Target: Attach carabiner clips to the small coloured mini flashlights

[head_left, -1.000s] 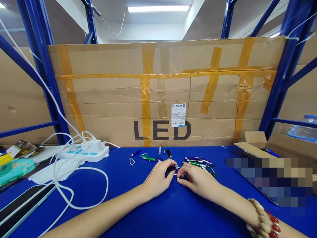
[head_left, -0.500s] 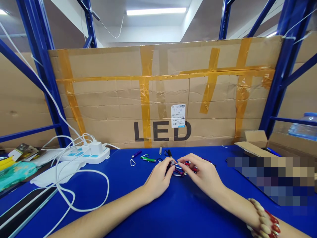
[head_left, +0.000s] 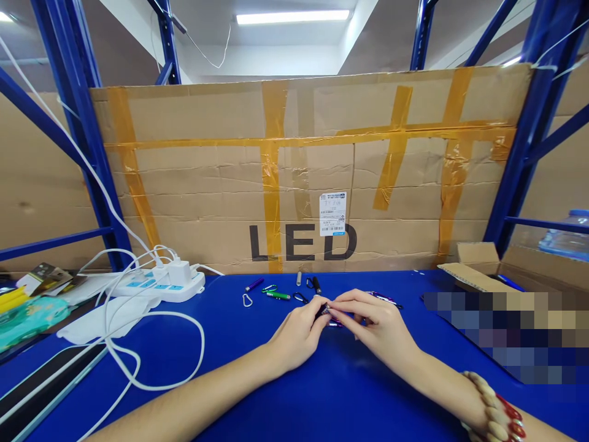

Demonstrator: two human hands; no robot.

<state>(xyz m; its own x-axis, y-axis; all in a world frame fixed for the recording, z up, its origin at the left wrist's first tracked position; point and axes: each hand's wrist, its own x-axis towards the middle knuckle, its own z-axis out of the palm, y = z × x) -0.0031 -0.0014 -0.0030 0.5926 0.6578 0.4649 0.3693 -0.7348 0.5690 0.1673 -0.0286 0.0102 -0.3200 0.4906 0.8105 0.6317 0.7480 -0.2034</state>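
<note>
My left hand (head_left: 296, 331) and my right hand (head_left: 381, 322) meet at the fingertips over the blue table. Both are pinched closed around a small, dark object with a shiny end, mostly hidden by the fingers. A purple metallic piece (head_left: 335, 323) shows just beneath them. Beyond my left hand lie a green cylinder (head_left: 278, 296), a green carabiner (head_left: 269, 288), a purple cylinder (head_left: 254, 285) and a silver carabiner (head_left: 247, 300). Farther back are a grey cylinder (head_left: 299, 279), a black cylinder (head_left: 316, 285) and a black carabiner (head_left: 300, 298). Slim purple pieces (head_left: 385, 299) lie past my right hand.
A white power strip (head_left: 177, 288) with looping white cables (head_left: 202, 350) occupies the left side. Behind the table stands a taped cardboard panel (head_left: 221, 202) marked LED. An open cardboard box (head_left: 478, 282) is at right, partly pixelated. Blue rack posts (head_left: 519, 159) frame both sides.
My right fingertips have moved left and now meet my left fingertips. Red pieces seen under my right hand are no longer visible. The view has shifted slightly.
</note>
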